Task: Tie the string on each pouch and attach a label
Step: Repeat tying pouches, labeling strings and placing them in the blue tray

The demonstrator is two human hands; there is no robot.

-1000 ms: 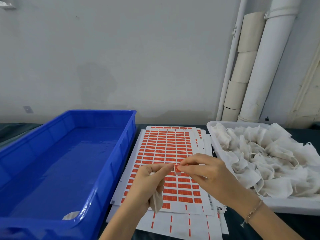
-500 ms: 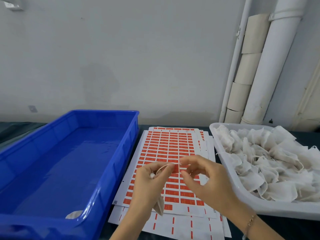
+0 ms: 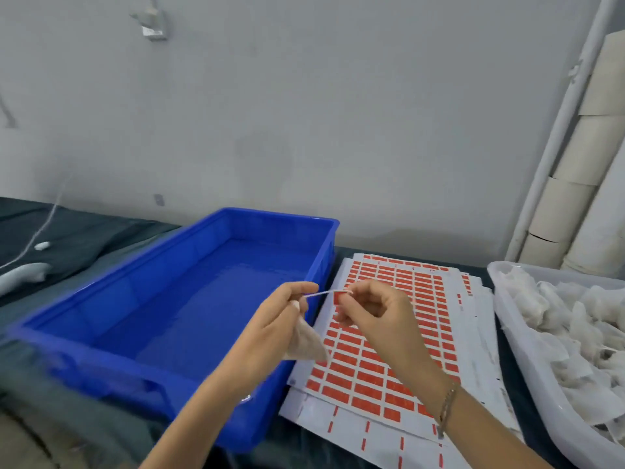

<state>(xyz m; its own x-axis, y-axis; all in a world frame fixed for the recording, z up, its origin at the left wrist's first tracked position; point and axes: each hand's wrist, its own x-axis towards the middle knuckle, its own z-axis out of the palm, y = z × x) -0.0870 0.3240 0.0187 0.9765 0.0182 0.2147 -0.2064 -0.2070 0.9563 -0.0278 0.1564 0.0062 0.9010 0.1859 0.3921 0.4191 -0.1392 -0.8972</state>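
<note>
Taut string (image 3: 323,293) between my hands.
My left hand (image 3: 280,319) grips the pouch (image 3: 306,343) over the blue crate's (image 3: 280,216) right rim; my right hand (image 3: 372,313) pinches the string end above the label sheets (image 3: 429,319).

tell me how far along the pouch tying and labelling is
Early. Done: the blue crate shows no finished pouches in its visible part. In hand: the left hand holds one pouch, its string stretched to the right hand, which pinches a red label at the end. Left: the white tray is heaped with pouches.
</note>
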